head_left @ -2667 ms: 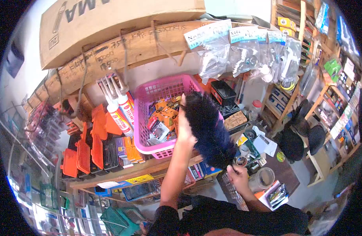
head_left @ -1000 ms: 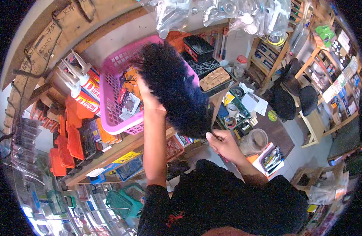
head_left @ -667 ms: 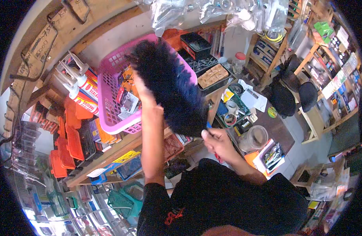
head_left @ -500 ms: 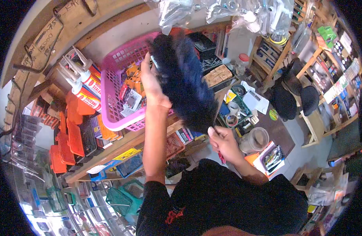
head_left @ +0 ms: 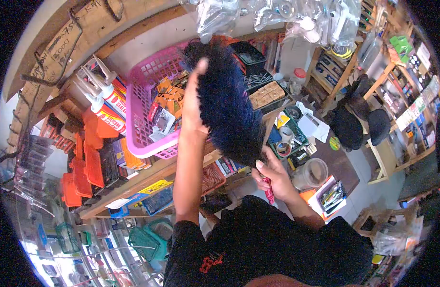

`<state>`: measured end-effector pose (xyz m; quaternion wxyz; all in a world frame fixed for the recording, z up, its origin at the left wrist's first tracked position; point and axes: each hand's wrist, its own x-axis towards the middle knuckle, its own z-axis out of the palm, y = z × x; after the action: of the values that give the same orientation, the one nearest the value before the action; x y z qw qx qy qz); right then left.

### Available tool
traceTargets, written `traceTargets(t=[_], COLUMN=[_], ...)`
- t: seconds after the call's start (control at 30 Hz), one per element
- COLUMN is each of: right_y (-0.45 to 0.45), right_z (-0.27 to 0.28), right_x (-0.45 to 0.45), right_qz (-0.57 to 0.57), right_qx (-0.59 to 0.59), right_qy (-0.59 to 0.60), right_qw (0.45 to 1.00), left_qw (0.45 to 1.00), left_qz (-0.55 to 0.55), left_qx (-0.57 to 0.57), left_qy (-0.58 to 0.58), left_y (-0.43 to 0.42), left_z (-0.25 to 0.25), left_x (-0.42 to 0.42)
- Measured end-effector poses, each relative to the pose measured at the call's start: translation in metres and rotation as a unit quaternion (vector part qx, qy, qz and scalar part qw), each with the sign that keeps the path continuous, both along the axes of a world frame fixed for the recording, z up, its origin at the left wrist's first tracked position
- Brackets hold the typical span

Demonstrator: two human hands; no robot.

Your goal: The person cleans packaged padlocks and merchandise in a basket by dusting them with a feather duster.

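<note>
Head view, only one. Right hand (head_left: 274,176) is closed round the handle end of a dark fluffy duster (head_left: 234,105), with a bit of red handle (head_left: 269,193) poking out below the fist. Left hand (head_left: 192,107) lies along the left side of the bristles, one digit out straight near the far end. The rest goes behind the fluff, so can't tell if it grips or only presses.

Duster is held up slanted in midair, far end leaning left, in front of the right side of a pink basket (head_left: 153,148) with orange packets (head_left: 167,98) inside. Can't tell if bristles touch the basket.

Basket sits on a wooden shelf (head_left: 110,200); sealant tubes (head_left: 107,117) left of it, orange bins (head_left: 92,167) further left. Tan blocks (head_left: 267,95) behind, right of the duster. Clear tub (head_left: 310,173) near right hand, on the dark worktop (head_left: 343,167). Plastic bags (head_left: 320,19) hang at far side.

Step in hand: looks like handling the duster head between both hands. Next move calls for a firm handle grip and bristles kept clear of loose packets and hanging bags.
</note>
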<state>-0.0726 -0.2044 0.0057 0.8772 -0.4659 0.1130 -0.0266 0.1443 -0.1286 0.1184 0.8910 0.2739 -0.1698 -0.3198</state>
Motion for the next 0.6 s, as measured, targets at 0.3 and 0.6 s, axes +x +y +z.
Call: traceTargets(t=[0.3, 0.6], right_y=[-0.005, 0.002], right_z=[-0.041, -0.087], right_x=[-0.017, -0.058], right_qz=[0.133, 0.197], right_qx=[-0.068, -0.086], right_qy=[-0.052, 0.034], right_qw=[0.987, 0.976], left_qw=[0.999, 0.997], left_qz=[-0.037, -0.075], left_qx=[-0.006, 0.034], left_qy=[0.004, -0.010], left_y=[0.002, 0.008], left_z=[-0.013, 0.001], left_x=[0.012, 0.012])
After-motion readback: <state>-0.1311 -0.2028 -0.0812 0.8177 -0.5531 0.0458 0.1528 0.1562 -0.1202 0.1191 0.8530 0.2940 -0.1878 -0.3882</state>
